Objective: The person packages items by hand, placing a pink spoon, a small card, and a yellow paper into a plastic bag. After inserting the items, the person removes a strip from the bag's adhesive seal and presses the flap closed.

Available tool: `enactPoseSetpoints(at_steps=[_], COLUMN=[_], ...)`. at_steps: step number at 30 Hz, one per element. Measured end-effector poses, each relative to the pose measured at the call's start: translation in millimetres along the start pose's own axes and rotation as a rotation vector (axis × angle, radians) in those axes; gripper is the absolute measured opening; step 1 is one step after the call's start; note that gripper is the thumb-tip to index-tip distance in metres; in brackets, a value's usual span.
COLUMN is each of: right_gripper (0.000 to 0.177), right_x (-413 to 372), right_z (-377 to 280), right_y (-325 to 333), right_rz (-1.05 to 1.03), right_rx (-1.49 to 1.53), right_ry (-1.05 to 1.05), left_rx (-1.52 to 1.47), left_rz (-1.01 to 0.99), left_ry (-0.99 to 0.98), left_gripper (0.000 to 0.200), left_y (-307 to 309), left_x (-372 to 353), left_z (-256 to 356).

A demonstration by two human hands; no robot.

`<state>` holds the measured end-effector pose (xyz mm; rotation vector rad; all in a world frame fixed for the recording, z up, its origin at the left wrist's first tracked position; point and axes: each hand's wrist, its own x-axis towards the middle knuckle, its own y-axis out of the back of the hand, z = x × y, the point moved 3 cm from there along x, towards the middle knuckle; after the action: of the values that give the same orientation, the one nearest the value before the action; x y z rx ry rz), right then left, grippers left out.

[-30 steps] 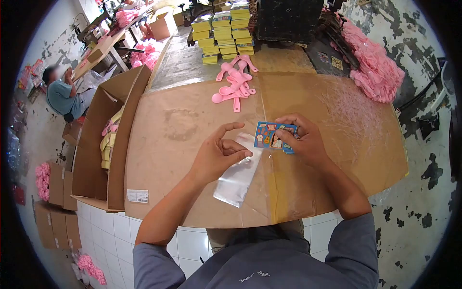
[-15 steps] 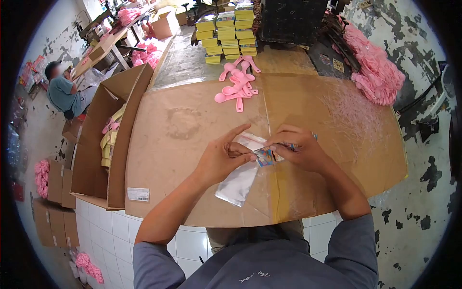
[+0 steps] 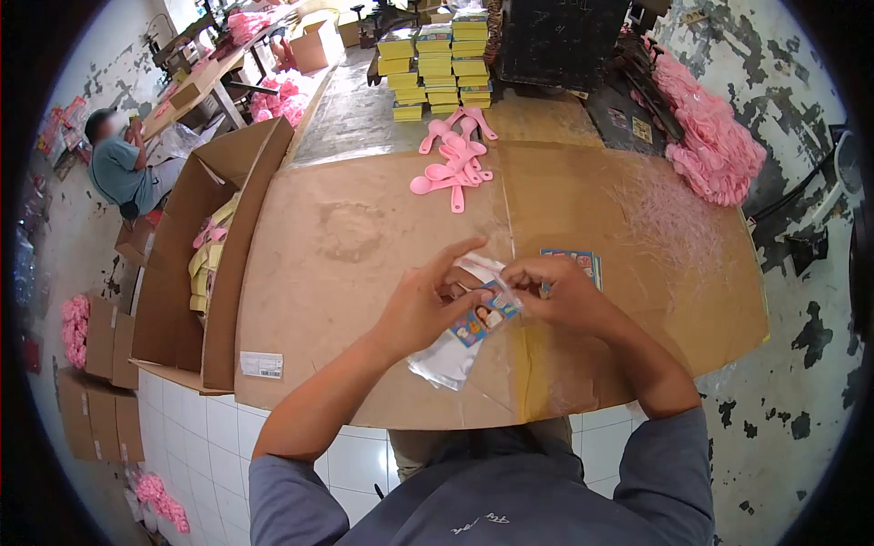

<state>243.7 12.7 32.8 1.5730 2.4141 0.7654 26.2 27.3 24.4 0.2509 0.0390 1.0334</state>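
Note:
A printed blue card with a picture on it (image 3: 487,317) lies tilted between my two hands, with clear plastic around its upper right part. My left hand (image 3: 426,296) pinches its upper left edge between thumb and fingers, the index finger raised. With its fingers closed, my right hand (image 3: 557,284) grips the clear plastic bag at the card's right end. Under my hands lie flat clear plastic bags (image 3: 443,361) on the cardboard tabletop. More printed cards (image 3: 583,258) rest just behind my right hand, which partly covers them.
Pink scoops (image 3: 455,171) lie in a heap ahead, before stacks of yellow-edged cards (image 3: 435,68). An open carton (image 3: 246,173) with yellow and pink items stands at left. Pink pieces (image 3: 715,141) pile up at right. Another person (image 3: 123,168) sits at far left.
The card has come down and left, showing more of its picture. My right hand has shifted from the card to the plastic, uncovering the cards behind it.

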Motion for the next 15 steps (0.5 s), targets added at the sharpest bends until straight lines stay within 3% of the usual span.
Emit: enactPoseSetpoints(at_steps=[1,4,7,10,12,14,15], right_gripper=[0.022,0.018,0.012,0.015,0.029,0.041,0.04], right_x=[1,8,18,41,78,134,161], right_z=[-3,6,-11,-5,5,19,32], right_y=[-4,-3,7,8,24,35,36], right_rz=[-0.017,0.186,0.084,-0.122,-0.093,0.151,0.193], right_rx=[-0.004,0.222,-0.081,-0.12,-0.214,-0.522,-0.47], right_ry=[0.007,-0.06,0.047,0.265,0.22,0.205,0.224], left_rx=[0.014,0.061,-0.013,0.038,0.095,0.117,0.104], left_rz=[-0.011,-0.018,-0.025,-0.007,0.01,0.028,0.039], left_ry=[-0.008,-0.045,-0.037,0.002,0.035,0.067,0.053], left_gripper=[0.066,0.065,0.063,0.061,0.06,0.06,0.061], left_y=[-2,0,3,9,12,15,15], left_x=[-1,0,2,3,3,3,5], left_z=[3,1,-9,-11,-10,-3,-8])
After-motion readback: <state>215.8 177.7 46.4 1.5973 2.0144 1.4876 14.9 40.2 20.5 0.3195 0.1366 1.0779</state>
